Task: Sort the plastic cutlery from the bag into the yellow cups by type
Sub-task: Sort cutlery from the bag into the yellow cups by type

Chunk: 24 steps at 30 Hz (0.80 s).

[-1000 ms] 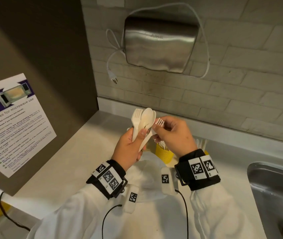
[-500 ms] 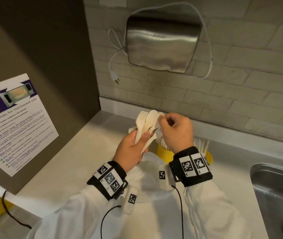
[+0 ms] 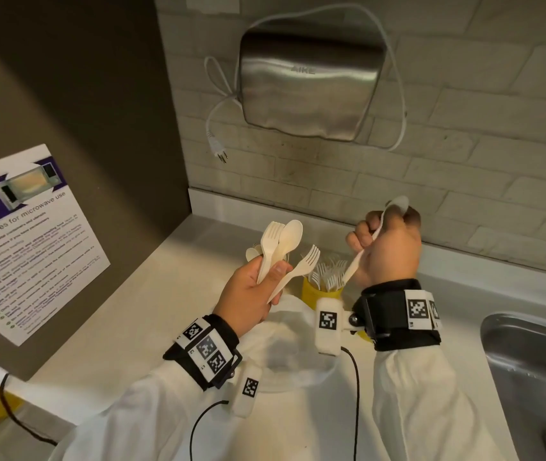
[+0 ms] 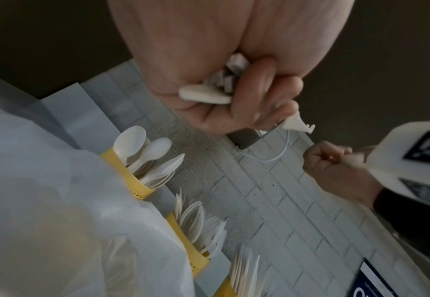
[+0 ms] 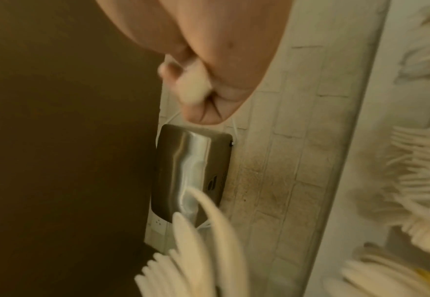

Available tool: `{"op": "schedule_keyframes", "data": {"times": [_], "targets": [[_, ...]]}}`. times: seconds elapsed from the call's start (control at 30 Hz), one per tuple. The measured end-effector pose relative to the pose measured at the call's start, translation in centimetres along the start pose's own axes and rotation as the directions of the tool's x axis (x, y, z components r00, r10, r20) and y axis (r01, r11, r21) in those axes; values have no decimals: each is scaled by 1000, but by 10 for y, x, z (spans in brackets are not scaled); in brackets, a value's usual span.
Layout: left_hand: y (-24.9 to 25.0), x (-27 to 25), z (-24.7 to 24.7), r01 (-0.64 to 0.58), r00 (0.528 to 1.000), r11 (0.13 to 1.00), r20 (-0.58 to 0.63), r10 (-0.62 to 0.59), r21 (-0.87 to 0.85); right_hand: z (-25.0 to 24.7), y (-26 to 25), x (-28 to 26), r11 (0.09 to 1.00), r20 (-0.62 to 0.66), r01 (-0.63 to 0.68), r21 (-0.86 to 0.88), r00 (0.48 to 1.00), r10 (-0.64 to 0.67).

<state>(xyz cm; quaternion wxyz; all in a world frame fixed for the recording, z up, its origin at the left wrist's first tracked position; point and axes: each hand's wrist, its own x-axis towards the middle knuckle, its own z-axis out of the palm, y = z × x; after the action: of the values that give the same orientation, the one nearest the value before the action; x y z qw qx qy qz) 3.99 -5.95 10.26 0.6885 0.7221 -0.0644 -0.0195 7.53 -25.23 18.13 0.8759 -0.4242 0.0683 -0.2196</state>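
Observation:
My left hand (image 3: 265,277) grips a bundle of white cutlery (image 3: 281,251) by the handles: two forks and a spoon fan out above my thumb. In the left wrist view the handle ends (image 4: 206,94) stick out of that fist. My right hand (image 3: 375,237) is raised to the right, gripping a single white spoon (image 3: 396,206), bowl up. Below, between my hands, stands a yellow cup of forks (image 3: 315,292). In the left wrist view a cup of spoons (image 4: 130,174), a second cup (image 4: 188,243) and a third cup (image 4: 227,287) line the wall. The white plastic bag (image 3: 291,347) lies under my wrists.
A steel hand dryer (image 3: 308,78) hangs on the brick wall, its cord and plug (image 3: 218,153) dangling. A steel sink (image 3: 531,361) opens at the right. A microwave poster (image 3: 25,241) is on the dark panel at the left.
My right hand has drawn one spoon out of the bundle in my left hand and moved up and to the right with it. The left hand stays in place.

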Motion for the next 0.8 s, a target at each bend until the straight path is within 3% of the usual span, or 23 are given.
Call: {"op": "schedule_keyframes", "data": {"times": [0.1, 0.2, 0.27, 0.33, 0.4, 0.53, 0.6, 0.7, 0.8], "targets": [[1, 1, -1, 3, 1000, 1000, 29, -2, -29, 0, 2, -2, 974, 64, 71, -215, 996, -59], [4, 2, -2, 3, 998, 999, 70, 0, -41, -3, 5, -5, 876, 241, -5, -482, 961, 138], [5, 3, -2, 4, 994, 999, 109, 0, -37, -4, 8, -9, 755, 348, -9, -656, 884, 313], [4, 3, -2, 13, 990, 1000, 144, -8, -29, -5, 15, -12, 634, 391, 91, -768, 851, 351], [1, 2, -4, 28, 988, 999, 155, -23, -30, -4, 20, -12, 580, 390, 154, -800, 868, 308], [-3, -1, -8, 35, 988, 999, 150, -32, -18, -7, 29, -11, 622, 369, 148, -769, 897, 243], [-5, -2, -10, 37, 989, 999, 141, -35, -8, -7, 33, -10, 694, 293, 77, -716, 935, 199], [-6, -4, -12, 46, 990, 999, 135, -47, 7, -4, 33, -8, 846, 155, -66, -530, 973, 173], [-7, -7, -13, 63, 991, 998, 118, -63, 11, -2, 26, -7, 944, 79, -199, -264, 971, 227]]}}
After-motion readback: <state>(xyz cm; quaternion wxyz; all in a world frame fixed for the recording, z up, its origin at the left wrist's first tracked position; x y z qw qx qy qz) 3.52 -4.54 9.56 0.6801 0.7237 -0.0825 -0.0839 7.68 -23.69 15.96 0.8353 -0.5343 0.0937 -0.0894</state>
